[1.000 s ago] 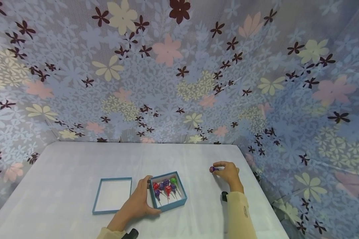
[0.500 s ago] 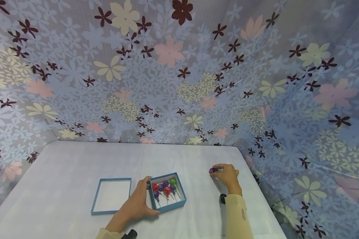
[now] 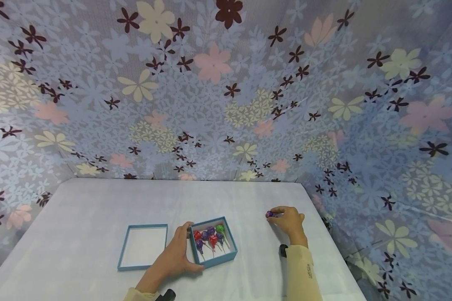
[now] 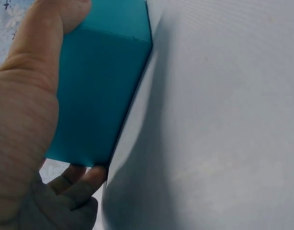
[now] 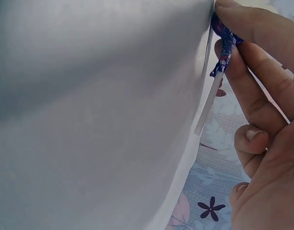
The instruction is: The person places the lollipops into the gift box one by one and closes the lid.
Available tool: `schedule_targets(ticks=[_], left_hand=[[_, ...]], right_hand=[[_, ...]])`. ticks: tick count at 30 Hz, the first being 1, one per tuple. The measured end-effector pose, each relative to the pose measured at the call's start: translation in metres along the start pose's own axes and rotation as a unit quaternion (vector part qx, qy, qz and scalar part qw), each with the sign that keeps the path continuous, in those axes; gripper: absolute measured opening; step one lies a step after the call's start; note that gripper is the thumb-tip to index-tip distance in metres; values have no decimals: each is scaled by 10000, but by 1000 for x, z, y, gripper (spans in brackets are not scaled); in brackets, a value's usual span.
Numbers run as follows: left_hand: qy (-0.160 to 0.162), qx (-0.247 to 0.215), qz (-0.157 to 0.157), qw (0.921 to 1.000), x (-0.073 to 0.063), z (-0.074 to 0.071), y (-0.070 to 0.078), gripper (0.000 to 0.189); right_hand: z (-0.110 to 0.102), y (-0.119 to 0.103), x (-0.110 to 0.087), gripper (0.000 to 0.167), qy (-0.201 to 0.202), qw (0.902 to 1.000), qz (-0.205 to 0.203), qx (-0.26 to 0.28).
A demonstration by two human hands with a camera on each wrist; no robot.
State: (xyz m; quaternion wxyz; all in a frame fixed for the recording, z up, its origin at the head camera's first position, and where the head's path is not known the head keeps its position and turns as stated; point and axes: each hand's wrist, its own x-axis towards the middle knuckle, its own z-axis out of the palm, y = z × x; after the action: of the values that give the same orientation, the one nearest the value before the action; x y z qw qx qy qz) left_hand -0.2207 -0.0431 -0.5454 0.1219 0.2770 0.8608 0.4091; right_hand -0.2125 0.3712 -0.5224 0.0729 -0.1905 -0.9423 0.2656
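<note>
My left hand (image 3: 175, 256) grips the left side of a blue open-topped box (image 3: 220, 261), thumb at the near corner and fingers at the far one. In the left wrist view the box's teal wall (image 4: 101, 91) fills the space between thumb and fingers. Several wrapped lollipops lie inside, among them a green lollipop (image 3: 220, 228) and a red lollipop (image 3: 213, 240). To the right, my right hand (image 3: 291, 223) pinches a purple-wrapped lollipop (image 3: 269, 214) between thumb and fingers, low over the table. Its white stick (image 5: 210, 101) points back toward the wrist in the right wrist view.
A shallow blue-rimmed box lid (image 3: 143, 246), white inside, lies left of the left hand. White cloth covers the table (image 3: 109, 200). Floral fabric (image 3: 211, 104) hangs behind the table and along its right side.
Both hands keep their holds. The right hand with its lollipop shifts only slightly, and the box stays in place apart from small camera motion.
</note>
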Motion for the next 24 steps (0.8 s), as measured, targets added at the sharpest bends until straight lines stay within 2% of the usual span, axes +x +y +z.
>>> schedule_targets(ticks=[11,18,24], left_hand=[[-12,-33,-58,10000,-3,2,1,135],[148,-40,78,9999,-1,-2,1,135],[129,-61,104,9998,-1,-1,0,135]], right_hand=[[6,-7,-12,34,226,9996,39,153],[11,-22,-18,34,500,9981,-128,338],[18,-28,-20,30,524,9976,-120,437]])
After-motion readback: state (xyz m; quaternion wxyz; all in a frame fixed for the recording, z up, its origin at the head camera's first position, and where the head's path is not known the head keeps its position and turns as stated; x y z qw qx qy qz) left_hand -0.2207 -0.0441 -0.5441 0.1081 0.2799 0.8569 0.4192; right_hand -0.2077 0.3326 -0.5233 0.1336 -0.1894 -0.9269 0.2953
